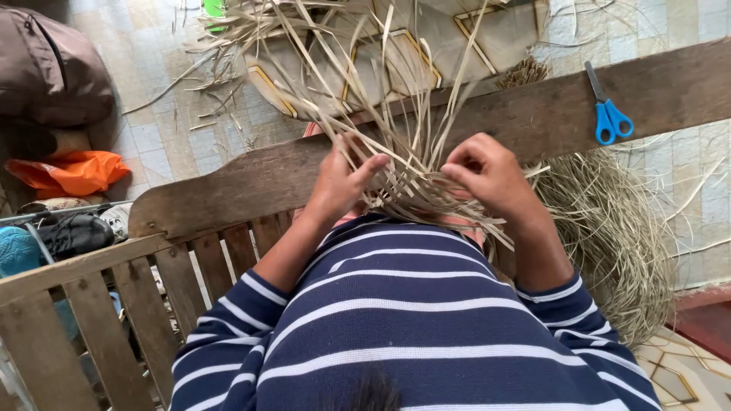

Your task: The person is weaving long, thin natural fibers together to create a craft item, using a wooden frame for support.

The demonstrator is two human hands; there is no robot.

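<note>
Straw strips under both hands

Woven straw piece point(411, 194) half hidden behind knuckles and striped sleeves, lower edge lost from sight. Left hand point(343, 183) pinching strips, thumb pressed flat across the weave. Loose strips fanning up and away over the wooden bench rail point(228, 183), long axis pointing far from the body. Right hand point(491, 175) curled tight around strips. Blue scissors point(609, 114) well apart, farther right on the rail.

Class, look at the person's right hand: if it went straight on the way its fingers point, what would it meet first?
Probably the woven straw strips that the right hand already pinches; beyond them, the left hand. Depth is unclear.
</note>
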